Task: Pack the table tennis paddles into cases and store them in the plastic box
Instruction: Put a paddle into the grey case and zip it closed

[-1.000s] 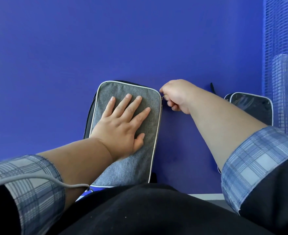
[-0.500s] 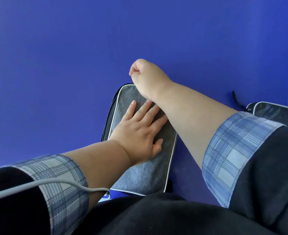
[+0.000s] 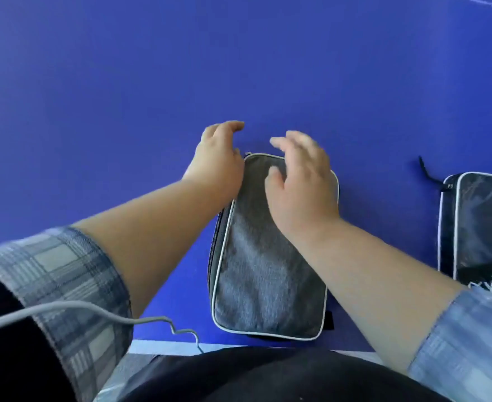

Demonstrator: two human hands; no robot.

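**Nearly zipped: grey case flat on the blue table**

Only the head view is ours to work from. We take the grey case (image 3: 268,256) as our landmark: it lies flat on the blue table (image 3: 123,82), just beyond our lap, its white-piped lid down. Along its left edge the zipper looks closed, and a small metal pull shows at its far left corner, so we judge this case packed and zipped, or very nearly so. We cannot see any paddle; whatever is inside stays hidden. To the right of the grey case, well apart from it, lies a black case (image 3: 482,227) with a dark cord at its far corner; we cannot tell whether it is full or fastened. No plastic box is in sight, so the storing step appears to be ahead of us.

Our left hand (image 3: 218,161) sits at the grey case's far left corner, fingers loosely curled, its heel against the case edge; it grips nothing we can make out. Our right hand (image 3: 300,184) hovers over the far end of the grey case, fingers spread and blurred, holding nothing; whether it touches the fabric we cannot tell.
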